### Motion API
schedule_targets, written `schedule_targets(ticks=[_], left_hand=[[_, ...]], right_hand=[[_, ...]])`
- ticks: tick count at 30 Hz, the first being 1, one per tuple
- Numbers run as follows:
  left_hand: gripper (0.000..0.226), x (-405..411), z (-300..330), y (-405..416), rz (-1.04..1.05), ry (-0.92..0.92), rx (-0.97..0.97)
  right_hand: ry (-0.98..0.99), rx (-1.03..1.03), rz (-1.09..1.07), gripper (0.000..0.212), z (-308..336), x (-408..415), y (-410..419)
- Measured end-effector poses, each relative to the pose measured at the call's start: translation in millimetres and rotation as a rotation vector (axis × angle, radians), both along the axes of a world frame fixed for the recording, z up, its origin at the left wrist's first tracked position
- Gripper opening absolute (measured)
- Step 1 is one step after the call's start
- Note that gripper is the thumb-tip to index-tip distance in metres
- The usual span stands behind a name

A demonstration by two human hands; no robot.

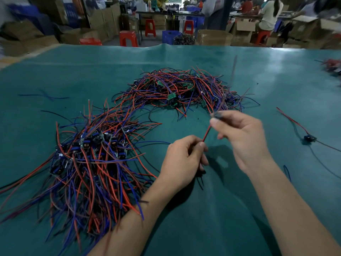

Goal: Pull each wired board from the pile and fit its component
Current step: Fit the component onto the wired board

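Observation:
A far pile [182, 87] of small green boards with red and blue wires lies at the table's middle back. A nearer pile [92, 154] of wired boards with dark blue components spreads at the left. My right hand [241, 139] pinches a small dark board [218, 115] at its fingertips; blurred wires stream up from it toward the far pile. A red wire [206, 133] runs from that board down to my left hand [184, 159], which pinches it between thumb and forefinger. Both hands hover above the teal mat [203, 209].
One finished board with a dark blue component [310, 139] and red and black wires lies at the right. Loose blue wires [46, 97] lie far left. More wired parts [332, 66] sit at the right edge. Red stools, boxes and seated people are beyond the table.

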State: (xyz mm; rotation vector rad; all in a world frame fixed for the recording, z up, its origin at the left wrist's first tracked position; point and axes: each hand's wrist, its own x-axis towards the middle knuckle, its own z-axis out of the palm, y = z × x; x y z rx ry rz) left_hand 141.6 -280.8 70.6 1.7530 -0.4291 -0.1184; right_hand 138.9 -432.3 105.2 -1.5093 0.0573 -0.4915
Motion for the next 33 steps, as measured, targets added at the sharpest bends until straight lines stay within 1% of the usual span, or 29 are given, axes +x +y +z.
schedule_targets(ticks=[4, 6, 7, 9, 11, 13, 14, 15, 16, 17, 19, 20, 21, 22, 24, 27, 30, 32, 33], left_hand=[[0.023, -5, 2, 0, -0.091, 0.012, 0.028], [0.022, -5, 1, 0, -0.102, -0.009, 0.054], [0.021, -5, 1, 0, -0.098, -0.014, 0.069], [0.021, -5, 0, 0, -0.079, -0.008, 0.087], [0.021, -3, -1, 0, -0.069, 0.008, 0.076], [0.023, -3, -2, 0, -0.071, 0.019, 0.061], [0.022, -3, -2, 1, -0.071, 0.015, 0.067], [0.021, -3, -3, 1, -0.07, 0.014, 0.073], [0.019, -2, -3, 1, -0.067, 0.022, 0.068], [0.017, -3, -3, 1, -0.064, 0.031, 0.06], [0.015, -2, -3, 1, -0.057, 0.01, 0.075], [0.014, -2, -3, 1, -0.057, -0.007, 0.093], [0.013, -2, -3, 1, -0.057, -0.019, 0.106], [0.013, -1, -3, 1, -0.053, -0.026, 0.114], [0.013, -1, -3, 0, -0.042, -0.023, 0.113], [0.014, 0, -3, -2, -0.031, -0.019, 0.107], [0.015, 1, -4, -1, -0.014, -0.001, 0.084], [0.015, 2, -4, -2, 0.027, -0.012, 0.092], [0.015, 3, -5, -2, 0.052, -0.007, 0.086]], right_hand=[[-0.173, 0.154, -0.212, 0.012, 30, -5, -17], [-0.234, 0.241, -0.231, 0.011, 55, -12, -17], [-0.256, 0.257, -0.192, 0.01, 69, -14, -10], [-0.257, 0.205, -0.036, 0.008, 93, -15, 14], [-0.184, 0.11, 0.2, 0.007, 110, -7, 52], [-0.042, 0.022, 0.462, 0.013, 117, 7, 89], [0.049, -0.025, 0.561, 0.017, 116, 15, 102], [0.137, -0.107, 0.599, 0.021, 113, 26, 109], [0.205, -0.244, 0.565, 0.023, 107, 38, 109], [0.244, -0.441, 0.466, 0.022, 99, 53, 101], [0.322, -0.891, 0.139, 0.02, 78, 80, 70], [0.405, -1.037, -0.021, 0.023, 65, 89, 51], [0.504, -1.104, -0.135, 0.028, 53, 94, 31], [0.598, -1.121, -0.214, 0.032, 40, 97, 14], [0.72, -1.086, -0.295, 0.037, 18, 98, -13], [0.761, -1.063, -0.317, 0.035, 6, 99, -31], [0.75, -1.086, -0.226, 0.025, 8, 100, -33], [0.751, -1.031, -0.108, 0.036, 13, 91, -30], [0.735, -0.967, -0.048, 0.041, 16, 81, -29]])
